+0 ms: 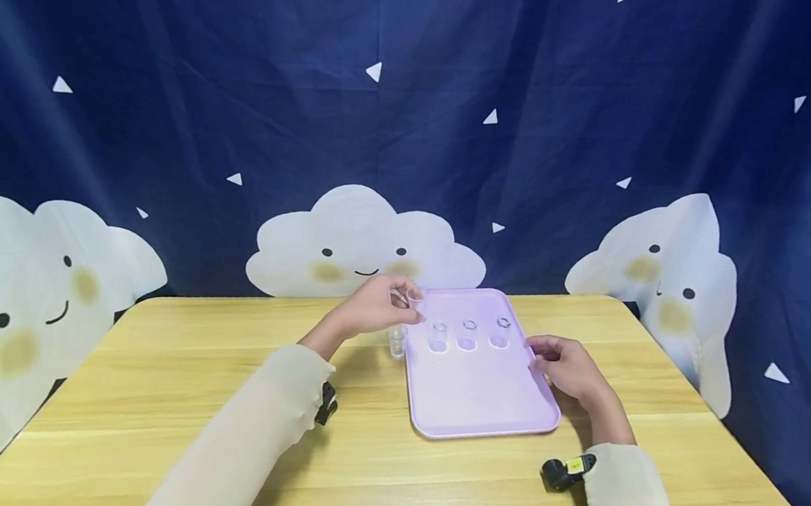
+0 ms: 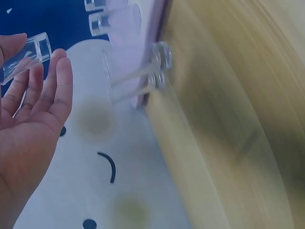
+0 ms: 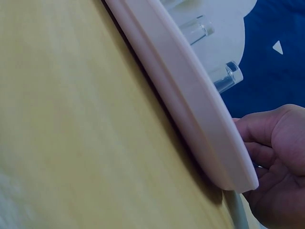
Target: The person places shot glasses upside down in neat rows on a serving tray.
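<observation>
My left hand (image 1: pixel 379 303) pinches a small clear glass (image 2: pixel 28 57) between thumb and fingers, above the far left corner of the lilac tray (image 1: pixel 483 397). In the left wrist view the held glass has its thick base toward the table. Three more clear glasses (image 1: pixel 467 337) stand in a row across the tray, thick bases up. Just off the tray's left edge, other clear glasses (image 1: pixel 397 343) stand on the table with their thick bases down. At the tray's right rim my right hand (image 1: pixel 568 366) grips the edge, thumb over the rim.
The tray lies on a light wooden table (image 1: pixel 192 407). A dark blue curtain (image 1: pixel 331 112) with white smiling clouds hangs just behind the table's far edge and round its right side. Black cameras (image 1: pixel 566 474) are strapped at both wrists.
</observation>
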Action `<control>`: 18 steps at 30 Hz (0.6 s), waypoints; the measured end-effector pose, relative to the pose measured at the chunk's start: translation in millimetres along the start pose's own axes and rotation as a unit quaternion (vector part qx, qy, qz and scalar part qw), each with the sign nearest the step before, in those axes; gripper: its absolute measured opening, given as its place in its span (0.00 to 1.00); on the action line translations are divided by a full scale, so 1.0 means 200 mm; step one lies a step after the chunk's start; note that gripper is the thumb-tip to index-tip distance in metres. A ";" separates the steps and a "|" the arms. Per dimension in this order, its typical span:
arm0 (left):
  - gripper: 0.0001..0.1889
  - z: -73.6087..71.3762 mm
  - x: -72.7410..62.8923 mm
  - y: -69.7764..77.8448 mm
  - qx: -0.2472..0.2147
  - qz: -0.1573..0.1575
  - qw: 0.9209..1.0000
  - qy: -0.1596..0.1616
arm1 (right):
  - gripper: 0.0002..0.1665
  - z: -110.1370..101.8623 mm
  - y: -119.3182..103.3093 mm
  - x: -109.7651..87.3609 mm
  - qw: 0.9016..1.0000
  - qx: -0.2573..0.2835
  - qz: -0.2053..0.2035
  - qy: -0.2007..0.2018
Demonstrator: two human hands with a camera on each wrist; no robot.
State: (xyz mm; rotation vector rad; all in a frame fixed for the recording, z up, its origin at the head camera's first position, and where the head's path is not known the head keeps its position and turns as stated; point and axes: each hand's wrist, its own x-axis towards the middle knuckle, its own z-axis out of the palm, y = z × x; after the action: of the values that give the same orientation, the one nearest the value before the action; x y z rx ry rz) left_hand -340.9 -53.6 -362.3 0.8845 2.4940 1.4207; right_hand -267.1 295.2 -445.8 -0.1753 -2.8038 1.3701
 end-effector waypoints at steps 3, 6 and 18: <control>0.15 0.04 0.03 0.02 0.003 0.008 1.000 -0.006 | 0.25 0.00 0.01 0.00 1.000 -0.002 -0.001 -0.001; 0.15 0.08 0.06 0.04 0.004 0.018 1.000 -0.011 | 0.25 0.00 0.01 0.00 1.000 -0.005 0.000 -0.001; 0.14 0.26 0.12 0.04 0.003 0.014 0.999 -0.037 | 0.24 0.00 0.00 0.00 1.000 -0.007 -0.008 -0.004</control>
State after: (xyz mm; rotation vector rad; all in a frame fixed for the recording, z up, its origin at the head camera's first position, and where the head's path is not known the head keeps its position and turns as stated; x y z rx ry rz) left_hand -336.6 0.6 -380.8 0.9585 2.4428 1.3631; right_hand -266.3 295.6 -445.5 -0.1481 -2.8156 1.3503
